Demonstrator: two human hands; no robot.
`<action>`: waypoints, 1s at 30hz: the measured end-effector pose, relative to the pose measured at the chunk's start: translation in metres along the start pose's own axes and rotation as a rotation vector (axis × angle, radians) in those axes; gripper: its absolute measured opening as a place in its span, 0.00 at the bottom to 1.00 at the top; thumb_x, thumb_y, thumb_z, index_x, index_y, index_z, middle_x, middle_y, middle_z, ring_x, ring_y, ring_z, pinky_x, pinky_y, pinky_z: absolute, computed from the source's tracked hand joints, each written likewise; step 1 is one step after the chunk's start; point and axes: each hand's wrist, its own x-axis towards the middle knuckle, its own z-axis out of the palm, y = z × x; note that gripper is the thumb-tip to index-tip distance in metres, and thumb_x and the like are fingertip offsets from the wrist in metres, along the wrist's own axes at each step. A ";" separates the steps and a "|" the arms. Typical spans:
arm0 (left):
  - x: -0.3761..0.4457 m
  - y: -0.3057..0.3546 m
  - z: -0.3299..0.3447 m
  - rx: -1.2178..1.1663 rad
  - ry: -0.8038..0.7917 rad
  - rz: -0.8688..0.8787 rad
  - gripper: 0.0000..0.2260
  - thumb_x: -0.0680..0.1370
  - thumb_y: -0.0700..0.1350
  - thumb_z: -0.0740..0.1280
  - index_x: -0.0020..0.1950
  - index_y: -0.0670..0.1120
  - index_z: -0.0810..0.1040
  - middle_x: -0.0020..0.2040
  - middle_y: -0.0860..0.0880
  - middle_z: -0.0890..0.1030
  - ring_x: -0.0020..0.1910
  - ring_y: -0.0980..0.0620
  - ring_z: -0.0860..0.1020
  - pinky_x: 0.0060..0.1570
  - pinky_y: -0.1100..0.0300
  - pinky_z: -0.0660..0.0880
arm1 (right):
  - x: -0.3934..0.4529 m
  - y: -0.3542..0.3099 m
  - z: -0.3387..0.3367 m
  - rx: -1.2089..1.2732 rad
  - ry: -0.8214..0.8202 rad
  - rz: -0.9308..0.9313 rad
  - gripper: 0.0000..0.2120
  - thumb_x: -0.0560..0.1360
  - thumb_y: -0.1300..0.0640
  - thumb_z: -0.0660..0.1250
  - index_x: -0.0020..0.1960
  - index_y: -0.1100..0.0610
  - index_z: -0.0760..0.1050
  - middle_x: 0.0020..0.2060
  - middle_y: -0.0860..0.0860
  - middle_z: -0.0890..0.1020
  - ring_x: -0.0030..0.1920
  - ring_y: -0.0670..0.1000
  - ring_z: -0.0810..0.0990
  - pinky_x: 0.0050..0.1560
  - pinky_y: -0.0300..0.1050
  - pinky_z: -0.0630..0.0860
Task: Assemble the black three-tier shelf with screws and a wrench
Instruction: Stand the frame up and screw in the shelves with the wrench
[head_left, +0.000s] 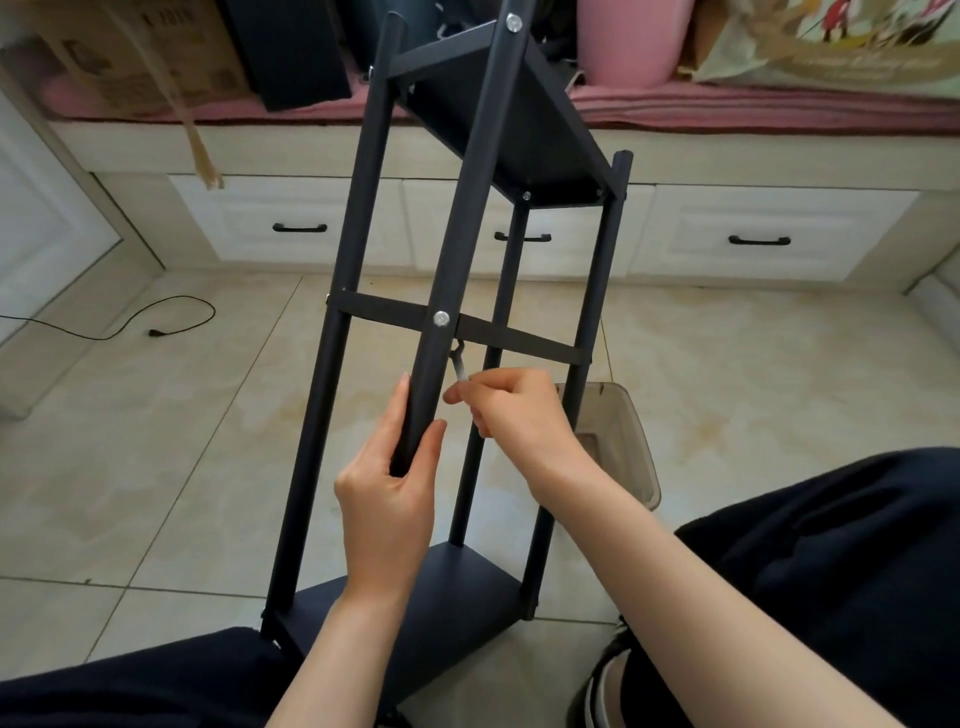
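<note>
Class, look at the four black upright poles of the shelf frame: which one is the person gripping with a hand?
The pole nearest the camera, bearing the silver screw: the left hand wraps round its lower part. The other three poles are untouched.

Your left hand (387, 483) reaches up from the lower middle on a bare forearm, fingers curled round the lower end of the front pole (441, 332), thumb lying along its right side and fingertips showing at its left edge. Your right hand (511, 410) comes in from the lower right, wrist bent, knuckles up, with thumb and forefinger pinching the handle of the small wrench (458, 366). The two hands sit just beside each other, not touching.
</note>
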 end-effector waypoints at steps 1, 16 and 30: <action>0.000 0.000 0.000 0.001 0.000 -0.002 0.25 0.77 0.52 0.68 0.74 0.53 0.71 0.57 0.57 0.84 0.35 0.54 0.76 0.36 0.68 0.74 | 0.000 0.000 0.001 0.011 -0.003 0.007 0.15 0.78 0.59 0.65 0.36 0.47 0.82 0.27 0.37 0.72 0.40 0.43 0.72 0.63 0.50 0.75; -0.004 0.009 0.003 -0.016 0.042 -0.067 0.24 0.77 0.51 0.69 0.73 0.55 0.72 0.62 0.56 0.83 0.51 0.45 0.83 0.51 0.50 0.81 | 0.001 0.000 0.005 0.105 0.113 0.028 0.12 0.79 0.59 0.65 0.40 0.49 0.83 0.33 0.40 0.74 0.48 0.50 0.73 0.65 0.57 0.74; -0.004 0.006 0.004 -0.029 -0.002 0.000 0.24 0.77 0.47 0.70 0.73 0.51 0.73 0.44 0.33 0.81 0.34 0.55 0.79 0.34 0.69 0.71 | 0.007 0.015 0.006 0.129 0.129 -0.140 0.13 0.79 0.57 0.67 0.38 0.47 0.82 0.27 0.36 0.80 0.34 0.34 0.78 0.35 0.25 0.72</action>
